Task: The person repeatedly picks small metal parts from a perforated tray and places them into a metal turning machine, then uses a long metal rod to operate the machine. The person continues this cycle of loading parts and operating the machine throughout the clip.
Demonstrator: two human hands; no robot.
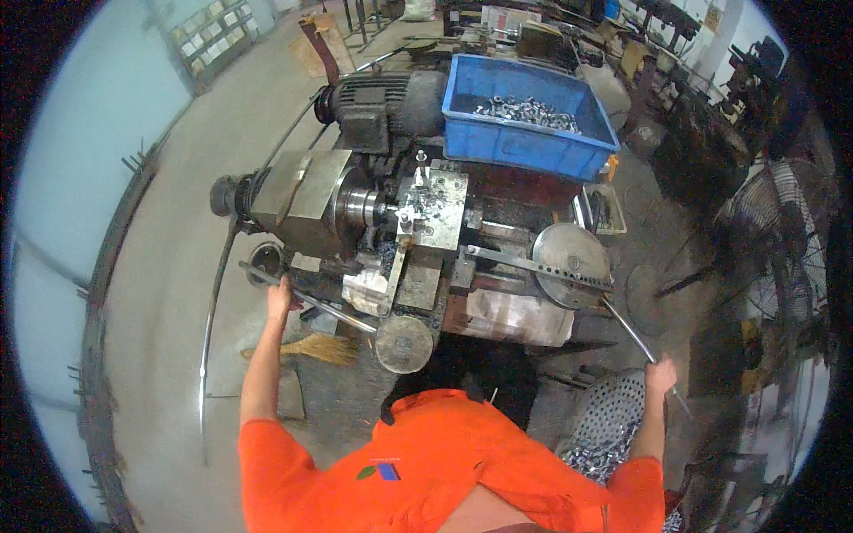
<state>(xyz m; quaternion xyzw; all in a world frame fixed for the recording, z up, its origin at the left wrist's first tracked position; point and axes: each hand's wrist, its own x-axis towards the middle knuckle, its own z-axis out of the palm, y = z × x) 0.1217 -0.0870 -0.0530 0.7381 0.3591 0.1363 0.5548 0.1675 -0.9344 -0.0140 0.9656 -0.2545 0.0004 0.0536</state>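
My left hand (281, 298) is closed around a long metal lever (333, 313), which runs to a round metal disc (404, 345) at the front of a small lathe. Far to the right, my right hand (659, 377) grips a second steel lever (629, 330). That one slants down from a larger round plate (569, 249), crossed by a flat bar with a row of holes (506, 258). Between the hands, the lathe's chuck (360, 207) faces a tool block (440, 209) strewn with metal chips. The workpiece at the chuck is too small to make out.
A blue crate (524, 147) of small metal parts stands behind the tool block, beside a dark motor (382, 99). A perforated metal basket (613, 404) with shiny parts sits by my right arm. A straw broom (320, 349) lies below my left hand. A fan (773, 204) stands at right.
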